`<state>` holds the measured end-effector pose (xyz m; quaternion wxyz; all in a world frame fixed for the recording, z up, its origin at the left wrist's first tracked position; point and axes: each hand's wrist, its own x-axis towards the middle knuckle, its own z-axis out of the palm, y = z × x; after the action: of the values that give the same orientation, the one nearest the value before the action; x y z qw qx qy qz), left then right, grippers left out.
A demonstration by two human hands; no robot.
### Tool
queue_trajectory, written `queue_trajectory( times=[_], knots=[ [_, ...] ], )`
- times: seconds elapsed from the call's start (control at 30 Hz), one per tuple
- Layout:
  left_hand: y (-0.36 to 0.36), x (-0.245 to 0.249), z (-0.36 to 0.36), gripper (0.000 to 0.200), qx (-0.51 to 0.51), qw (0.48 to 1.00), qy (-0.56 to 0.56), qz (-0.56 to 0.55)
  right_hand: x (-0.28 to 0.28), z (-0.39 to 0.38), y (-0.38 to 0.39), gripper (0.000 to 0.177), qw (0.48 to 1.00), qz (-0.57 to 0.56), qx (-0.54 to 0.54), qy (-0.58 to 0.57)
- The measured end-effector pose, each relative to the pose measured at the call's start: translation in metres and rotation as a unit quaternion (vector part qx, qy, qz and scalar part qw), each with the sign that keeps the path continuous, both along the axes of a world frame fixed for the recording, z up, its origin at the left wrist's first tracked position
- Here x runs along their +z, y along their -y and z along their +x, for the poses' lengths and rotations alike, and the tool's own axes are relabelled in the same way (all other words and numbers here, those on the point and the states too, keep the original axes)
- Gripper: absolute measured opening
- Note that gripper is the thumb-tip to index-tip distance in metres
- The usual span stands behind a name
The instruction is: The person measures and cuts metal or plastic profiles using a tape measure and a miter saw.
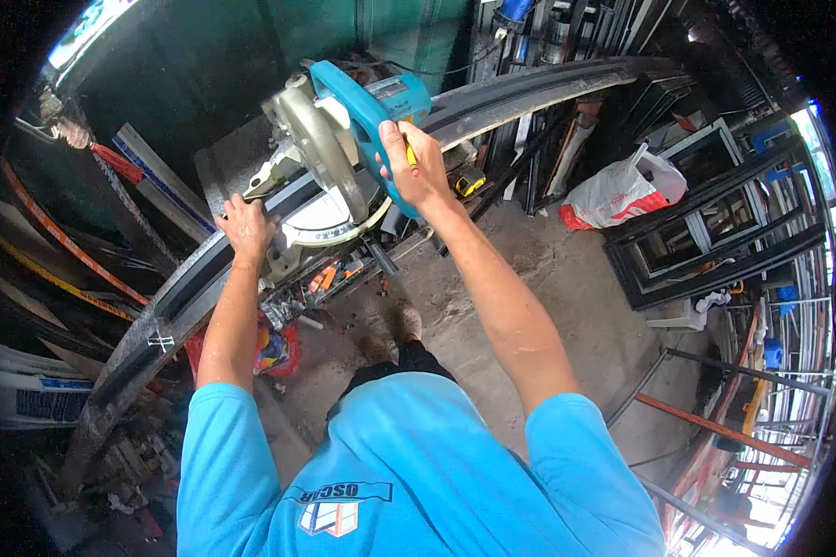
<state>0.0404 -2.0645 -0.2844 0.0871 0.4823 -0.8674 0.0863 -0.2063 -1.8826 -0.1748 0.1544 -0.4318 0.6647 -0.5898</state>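
Note:
A teal miter saw [381,139] stands on a long bench, its round blade guard [316,148] over the turntable [330,223]. My right hand [416,172] is closed round the saw's handle, and a yellow pen or pencil [411,160] sticks out between its fingers. To the left of the blade, my left hand [246,227] presses its bent fingers on a dark metal profile [293,193] lying against the saw's fence. The fingertips are partly hidden by the metal parts there.
The long dark bench rail [181,295] runs both ways from the saw. A yellow tape measure [471,180] sits right of it. A white-and-red plastic bag [622,192] and black window frames [715,213] stand at right. Orange tools [323,277] lie under the saw.

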Motion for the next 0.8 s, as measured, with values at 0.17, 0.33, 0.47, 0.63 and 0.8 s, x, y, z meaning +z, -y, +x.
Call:
queue_trajectory(
  times=[0.17,0.33,0.47,0.63,0.8],
  knots=[
    [0.003,-0.004,0.002,0.041,-0.004,1.000,-0.003,-0.004,-0.012,0.001,-0.001,0.054,1.000,-0.012,-0.001,0.004],
    [0.004,-0.008,0.003,0.041,-0.012,1.000,-0.008,-0.009,-0.030,0.003,-0.004,0.051,0.999,-0.024,-0.021,-0.002],
    [0.004,-0.008,0.003,0.040,-0.009,1.000,-0.011,-0.013,-0.021,0.004,-0.003,0.051,0.999,-0.021,-0.025,-0.009],
    [0.003,-0.009,0.004,0.042,-0.007,0.999,-0.007,-0.034,0.024,-0.007,0.018,0.057,0.999,0.048,0.000,-0.004],
    [0.002,-0.008,0.003,0.043,-0.004,1.000,-0.011,-0.023,0.099,-0.013,0.051,0.059,0.992,0.121,0.019,0.032]
  ],
)
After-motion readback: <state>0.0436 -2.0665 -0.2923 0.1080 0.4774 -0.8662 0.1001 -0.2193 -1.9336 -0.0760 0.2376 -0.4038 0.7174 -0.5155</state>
